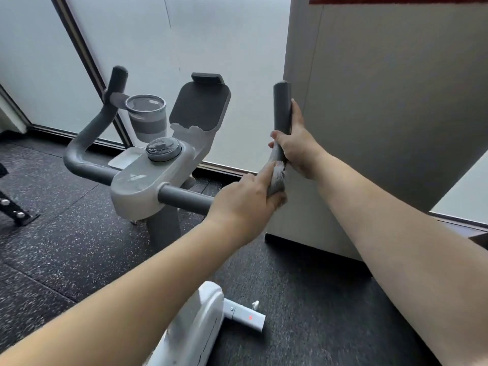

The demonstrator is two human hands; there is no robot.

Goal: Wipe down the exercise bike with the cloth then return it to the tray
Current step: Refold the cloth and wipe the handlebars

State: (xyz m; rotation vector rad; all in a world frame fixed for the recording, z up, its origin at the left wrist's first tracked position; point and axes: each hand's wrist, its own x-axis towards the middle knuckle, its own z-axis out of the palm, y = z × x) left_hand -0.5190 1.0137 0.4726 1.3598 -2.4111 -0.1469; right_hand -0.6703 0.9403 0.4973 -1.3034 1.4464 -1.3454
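I have both hands on the bike's right handlebar (282,107), my right hand (295,146) gripping it and my left hand (248,199) closed on the cloth (277,178) just below, which could slip off if I loosen.

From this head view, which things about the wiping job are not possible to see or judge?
- Cloth: mostly covered by the left hand and right hand on the right handlebar; its size and colour are unclear.
- Tray: only a pale corner shows behind the console.
- Bike's lower body: cut off by the bottom edge and the left forearm.
- Cup: contents hidden by glare.
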